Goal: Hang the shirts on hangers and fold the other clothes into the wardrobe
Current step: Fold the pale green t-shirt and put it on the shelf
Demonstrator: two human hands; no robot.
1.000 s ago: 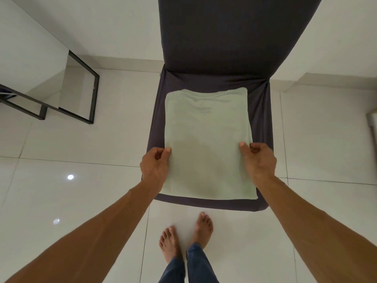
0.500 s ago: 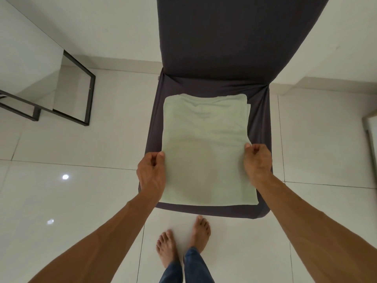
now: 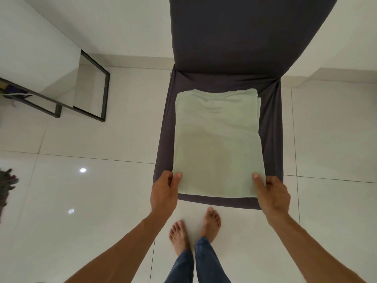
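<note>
A pale green T-shirt (image 3: 218, 139), folded into a long rectangle, lies flat on the seat of a chair with a dark grey cover (image 3: 271, 127). Its collar end points toward the chair back. My left hand (image 3: 165, 193) pinches the near left corner of the shirt, thumb on top. My right hand (image 3: 272, 194) pinches the near right corner the same way. Both hands sit at the front edge of the seat.
The chair's tall back (image 3: 240, 31) rises straight ahead. A black metal frame (image 3: 91, 86) stands against the white wall at the left. A dark fuzzy object (image 3: 7, 186) shows at the left edge. My bare feet (image 3: 193, 229) stand on glossy white tiles.
Both hands have slid down the shirt's side edges from the middle to the near corners. The shirt itself has stayed flat on the seat.
</note>
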